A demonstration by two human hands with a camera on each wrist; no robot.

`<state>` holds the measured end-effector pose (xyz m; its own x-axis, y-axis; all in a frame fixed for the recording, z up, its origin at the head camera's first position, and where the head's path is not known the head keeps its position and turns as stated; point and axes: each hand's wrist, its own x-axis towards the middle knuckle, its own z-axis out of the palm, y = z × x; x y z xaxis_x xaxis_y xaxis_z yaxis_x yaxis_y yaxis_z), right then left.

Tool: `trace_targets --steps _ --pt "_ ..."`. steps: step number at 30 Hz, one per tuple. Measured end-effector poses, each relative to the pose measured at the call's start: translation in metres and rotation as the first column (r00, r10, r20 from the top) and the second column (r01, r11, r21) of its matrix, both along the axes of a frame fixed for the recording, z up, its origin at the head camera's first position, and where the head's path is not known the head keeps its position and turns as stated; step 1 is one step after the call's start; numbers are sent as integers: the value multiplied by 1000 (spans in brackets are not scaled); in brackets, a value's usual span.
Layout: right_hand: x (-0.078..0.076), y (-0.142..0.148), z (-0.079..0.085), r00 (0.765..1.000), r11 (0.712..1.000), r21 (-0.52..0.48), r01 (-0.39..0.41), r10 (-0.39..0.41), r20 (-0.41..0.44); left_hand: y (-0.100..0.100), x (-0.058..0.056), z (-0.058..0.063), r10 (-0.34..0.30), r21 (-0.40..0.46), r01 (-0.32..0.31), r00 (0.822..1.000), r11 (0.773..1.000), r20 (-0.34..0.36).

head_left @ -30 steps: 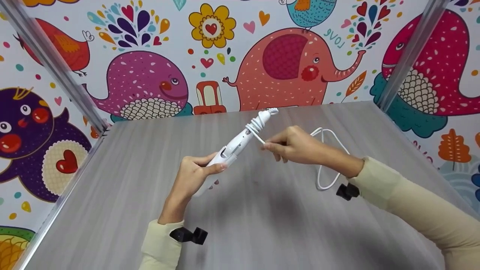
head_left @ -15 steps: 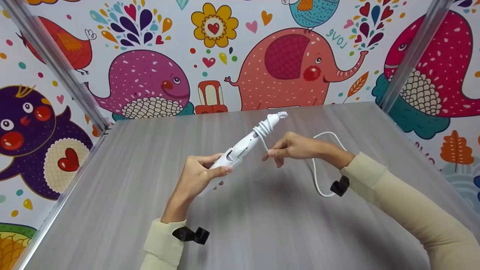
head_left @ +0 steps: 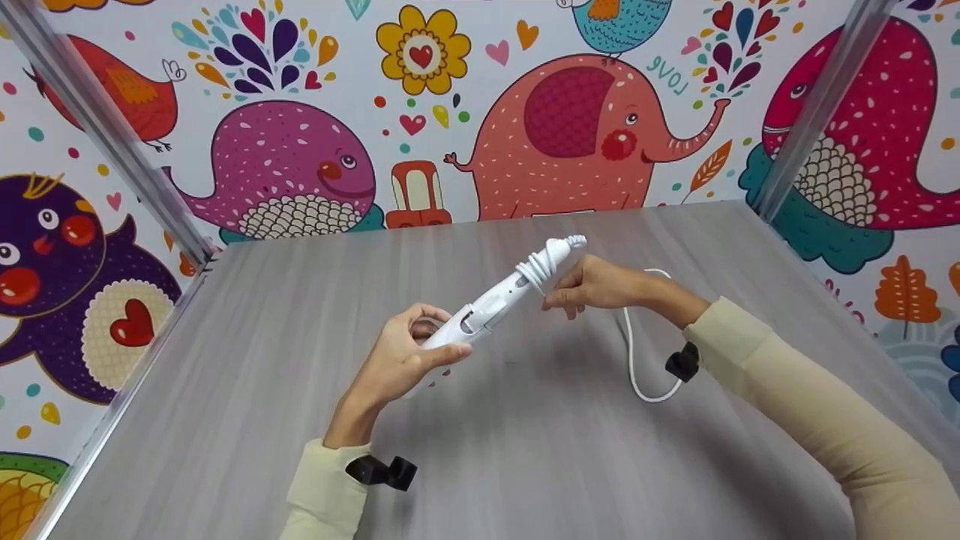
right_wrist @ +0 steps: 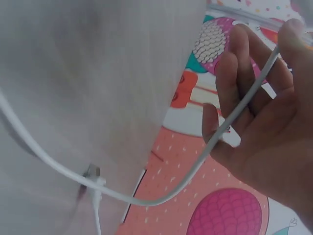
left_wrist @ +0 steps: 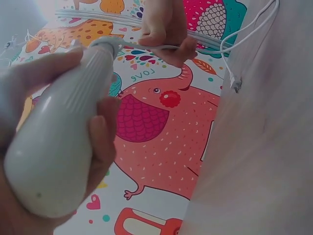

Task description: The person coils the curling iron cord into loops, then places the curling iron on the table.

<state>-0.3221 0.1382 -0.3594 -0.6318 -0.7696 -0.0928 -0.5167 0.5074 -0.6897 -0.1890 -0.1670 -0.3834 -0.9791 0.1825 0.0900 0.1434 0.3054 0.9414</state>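
Observation:
A long white appliance that looks like a hair iron (head_left: pixel 495 300) slants up to the right above the table in the head view. My left hand (head_left: pixel 405 349) grips its lower part, thumb on the near side. Several turns of white cord (head_left: pixel 628 352) wrap round its upper end, near the ribbed cord outlet. Close beside those turns, my right hand (head_left: pixel 592 283) pinches the cord between thumb and fingers. In the right wrist view the cord runs across the palm of the right hand (right_wrist: pixel 264 117) and hangs down in a loop. The cord's plug (left_wrist: pixel 235 83) shows in the left wrist view.
The grey wood-grain table (head_left: pixel 262 375) lies beneath both hands. A printed cartoon wall (head_left: pixel 420 135) stands along its back edge, with metal posts (head_left: pixel 814 112) at the corners. Part of the cord loop hangs below the right forearm.
The hair iron has shifted slightly right and down in the head view. My right hand has come closer to its wrapped end, and the free cord span between them has shortened.

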Motion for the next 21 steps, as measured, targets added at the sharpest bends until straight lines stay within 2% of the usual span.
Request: trace_targets --steps 6,8,10,11,12,14,17,19,21 --pt "-9 -1 3 989 987 69 144 -146 35 1 1 -3 -21 -32 20 999 999 -43" --pt "-14 -3 7 985 983 77 168 -171 28 1 2 -3 -23 -39 21 998 999 -51" --pt "-19 -4 13 991 990 56 130 -128 -37 2 2 -3 -24 -45 22 998 999 -53" --pt "-23 -4 17 993 996 57 75 -70 -94 2 2 -3 -26 -46 24 998 999 -51" --pt "-26 -4 21 987 998 67 12 -1 -161 3 3 -3 -28 -48 26 999 999 -46" --pt "-32 -5 31 973 993 111 -45 68 -219 4 3 -3 -36 -52 34 999 998 -31" --pt "-35 -12 47 968 972 232 -50 104 -228 7 3 -3 -56 -60 55 998 997 -8" --pt "-31 -19 57 978 955 297 -4 66 -198 8 2 -3 -71 -77 71 997 994 4" --pt "-27 -26 66 972 938 348 7 75 -222 9 1 -4 -82 -94 82 997 992 10"
